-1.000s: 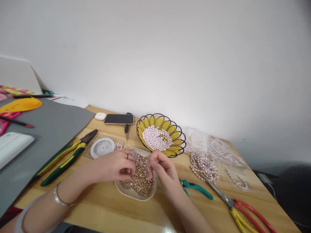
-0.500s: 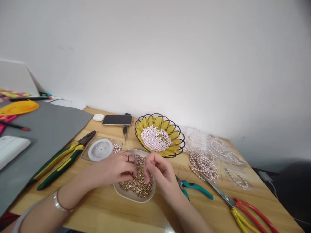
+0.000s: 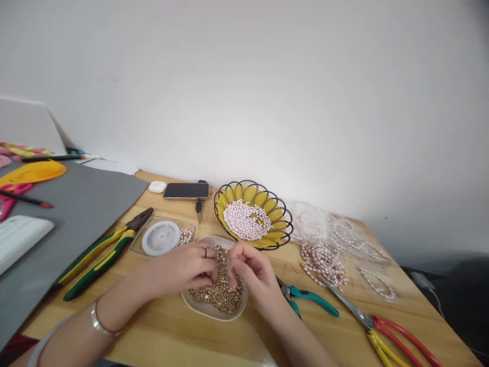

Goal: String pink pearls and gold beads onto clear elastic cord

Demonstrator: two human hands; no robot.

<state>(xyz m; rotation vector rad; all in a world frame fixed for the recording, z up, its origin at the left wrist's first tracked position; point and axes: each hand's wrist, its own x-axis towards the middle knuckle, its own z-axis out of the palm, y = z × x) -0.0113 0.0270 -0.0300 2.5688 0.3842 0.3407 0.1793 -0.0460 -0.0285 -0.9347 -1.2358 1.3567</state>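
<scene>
A shallow white dish (image 3: 206,308) near the table's front holds a heap of small gold beads (image 3: 221,298) with a few pearl beads at its far side. My left hand (image 3: 183,267), with a ring on one finger and a bracelet on the wrist, hovers over the dish's left half with its fingertips pinched together. My right hand (image 3: 250,272) is over the dish's right half, fingers curled and pinched close to the left fingertips. What the fingertips hold is too small to make out.
A black wire basket with a yellow liner (image 3: 280,224) holds pearl beads behind the dish. Pearl strands (image 3: 323,260) lie at the right, with teal cutters (image 3: 311,298) and red-yellow scissors (image 3: 385,331). Green-yellow pliers (image 3: 101,252), a thread spool in a clear box (image 3: 160,237), a phone (image 3: 186,190) and a grey mat (image 3: 57,214) are at the left.
Both hands have sunk slightly toward the gold beads and stayed pinched close together. The view has shifted a little.
</scene>
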